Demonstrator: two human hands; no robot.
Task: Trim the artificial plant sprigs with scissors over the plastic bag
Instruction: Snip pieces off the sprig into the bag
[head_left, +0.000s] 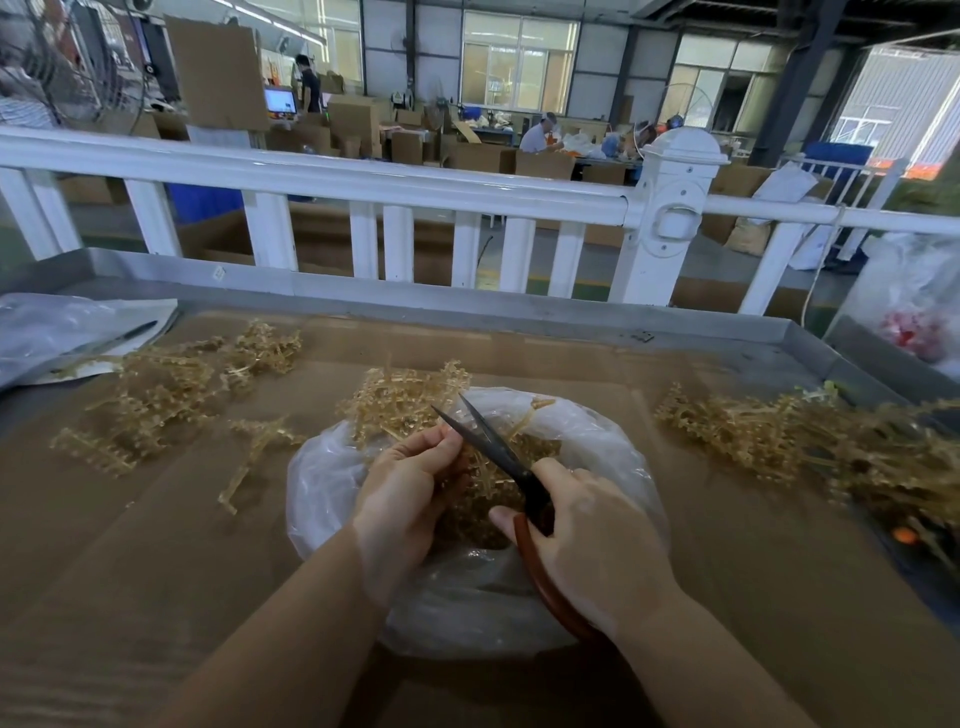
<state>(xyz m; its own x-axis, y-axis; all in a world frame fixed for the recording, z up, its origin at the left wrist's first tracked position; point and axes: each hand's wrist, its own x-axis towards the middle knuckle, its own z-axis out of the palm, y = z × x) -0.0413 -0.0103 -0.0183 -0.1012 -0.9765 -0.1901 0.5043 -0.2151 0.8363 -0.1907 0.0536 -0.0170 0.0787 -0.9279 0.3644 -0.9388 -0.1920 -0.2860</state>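
**Scissors parted over the bag, sprig pinched in the other hand**

Right hand (592, 540) grips the scissors (498, 457) by their reddish-brown handle loops, fingers curled through and around them. Dark blades stand parted, tips pointing up and away from the person. Left hand (405, 488) pinches a tan sprig (400, 400) between thumb and curled fingers, just beside the blades; the sprig's branching end fans out beyond the fingertips, over the far rim of the bag. Whether a stem sits between the blades cannot be told.

Clear plastic bag (613, 447) lies open on the brown cardboard sheet (156, 545), directly under both hands. Tan cuttings are heaped inside it.

Loose sprigs to the left (156, 395) are scattered across the cardboard, well apart from the bag. A denser pile to the right (779, 431) runs toward the table's edge.

Grey metal tray rim (467, 301) borders the work surface. Another plastic bag (57, 332) lies flat at the far left corner. White railing (363, 182) stands behind the table. Beyond it, cardboard boxes and seated workers, too distant for detail.
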